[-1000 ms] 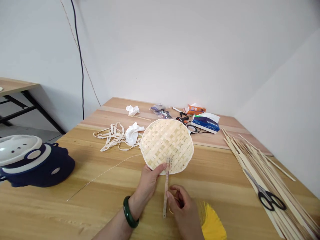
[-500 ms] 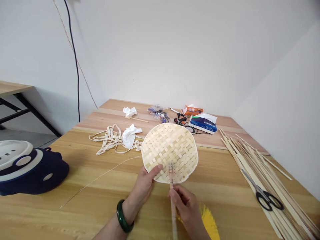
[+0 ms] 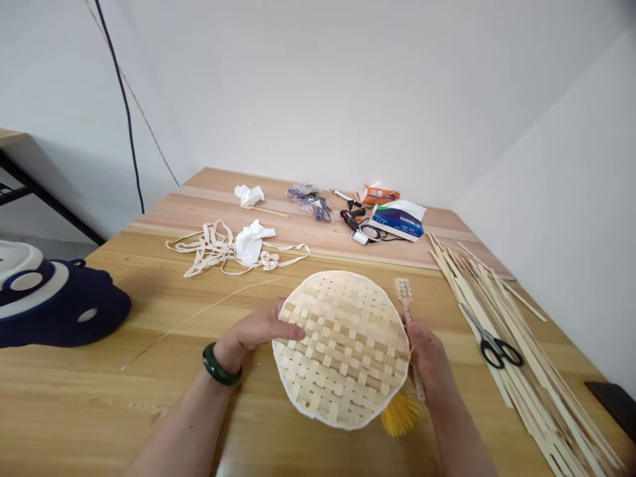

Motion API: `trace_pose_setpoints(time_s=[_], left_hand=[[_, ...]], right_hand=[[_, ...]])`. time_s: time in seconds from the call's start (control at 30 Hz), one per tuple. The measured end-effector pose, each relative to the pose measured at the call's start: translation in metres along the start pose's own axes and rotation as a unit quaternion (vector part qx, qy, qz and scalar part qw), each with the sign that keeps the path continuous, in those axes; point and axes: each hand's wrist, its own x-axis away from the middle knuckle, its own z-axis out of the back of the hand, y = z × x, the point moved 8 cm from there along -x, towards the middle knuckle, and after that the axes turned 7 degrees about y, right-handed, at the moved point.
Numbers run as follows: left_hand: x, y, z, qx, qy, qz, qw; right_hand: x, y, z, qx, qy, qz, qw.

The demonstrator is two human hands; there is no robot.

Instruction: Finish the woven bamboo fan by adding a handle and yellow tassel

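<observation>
A round woven bamboo fan face (image 3: 342, 348) is tilted above the wooden table (image 3: 149, 371), close to me. My left hand (image 3: 253, 331), with a green bangle on the wrist, pinches its left rim with the thumb on top. My right hand (image 3: 427, 358) is closed round a thin patterned bamboo handle stick (image 3: 406, 301) just right of the fan face; the stick points away from me. A yellow tassel (image 3: 400, 414) hangs below my right hand, partly behind the fan.
Long bamboo strips (image 3: 521, 344) lie along the right edge with black scissors (image 3: 491, 341) on them. White strips and crumpled tissue (image 3: 233, 248) lie behind the fan. A tissue pack (image 3: 400, 222), tools and packets sit at the back. A navy container (image 3: 54, 298) stands left.
The fan face has come toward me and lower. The handle stick has left the fan's lower middle and now stands to its right in my right hand. My view has tipped downward.
</observation>
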Motion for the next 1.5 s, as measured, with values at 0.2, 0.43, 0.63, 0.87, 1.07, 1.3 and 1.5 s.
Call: trace_pose_setpoints(time_s=[0.2, 0.43, 0.63, 0.87, 1.07, 1.3, 1.5], left_hand=[[-0.008, 0.013, 0.013, 0.192, 0.054, -0.087, 0.976], [-0.02, -0.002, -0.004, 0.268, 0.092, -0.099, 0.954], [-0.014, -0.002, 0.013, 0.243, 0.174, -0.071, 0.952], [-0.013, 0.002, 0.022, 0.236, 0.173, -0.086, 0.952], [-0.02, -0.005, -0.003, 0.236, 0.123, -0.082, 0.96], [-0.02, -0.01, -0.01, 0.1, 0.1, -0.064, 0.988], [-0.02, -0.009, -0.008, 0.098, 0.109, -0.067, 0.987]], right_hand=[[0.002, 0.018, -0.014, -0.129, 0.046, -0.032, 0.99], [-0.007, 0.038, -0.049, -0.221, 0.111, -0.019, 0.969], [-0.006, 0.047, -0.05, -0.167, 0.078, -0.007, 0.983], [-0.01, 0.051, -0.046, -0.14, 0.065, -0.011, 0.988], [-0.012, 0.051, -0.042, -0.158, 0.08, 0.01, 0.984], [-0.013, 0.052, -0.04, -0.17, 0.083, 0.006, 0.982], [-0.012, 0.047, -0.043, -0.184, 0.079, 0.013, 0.98]])
